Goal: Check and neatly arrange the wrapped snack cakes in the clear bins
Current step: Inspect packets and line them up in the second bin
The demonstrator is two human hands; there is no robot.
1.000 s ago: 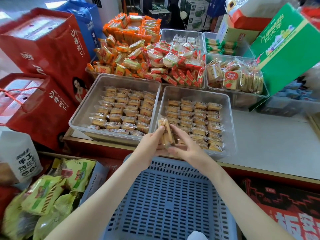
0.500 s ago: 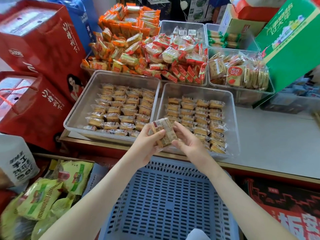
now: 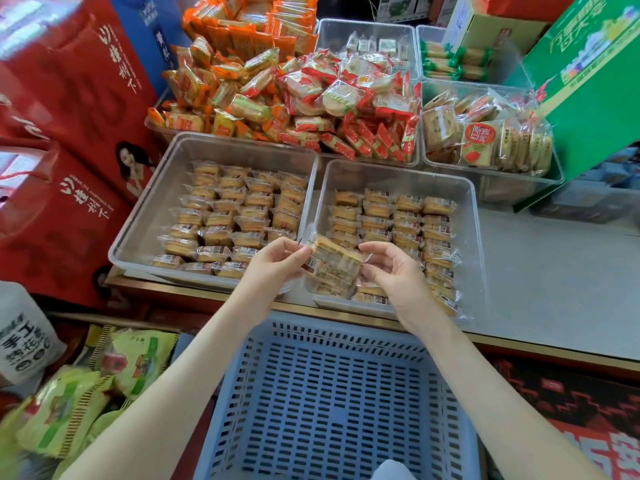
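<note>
L hand [image 3: 273,261] & R hand [image 3: 398,275] are both pinching one wrapped snack cake [image 3: 334,265] by opposite ends of its wrapper. Each grip is closing thumb vs. fingertips on the film, not squeezing the cake body. The pkt is hanging tilted just above the near-left corner of the right clear bin [image 3: 474,237], over rows already lying there. The left clear bin [image 3: 152,202] is sitting just beside it w/ its own rows. Both bins are resting on the desk [image 3: 554,271], w/ a blue basket [image 3: 329,410] below the arms.

Judging this as the check stage: the pkt is being held up for a look. Doing it well probably means:
- pinching seal edges only, so nothing is getting crushed
- rotating slowly, checking seam & label side
- then lowering it flat, label facing as the neighbours are facing, in line w/ the near-left column

The slot under the hands is hidden, so can't tell if a gap is waiting.
</note>
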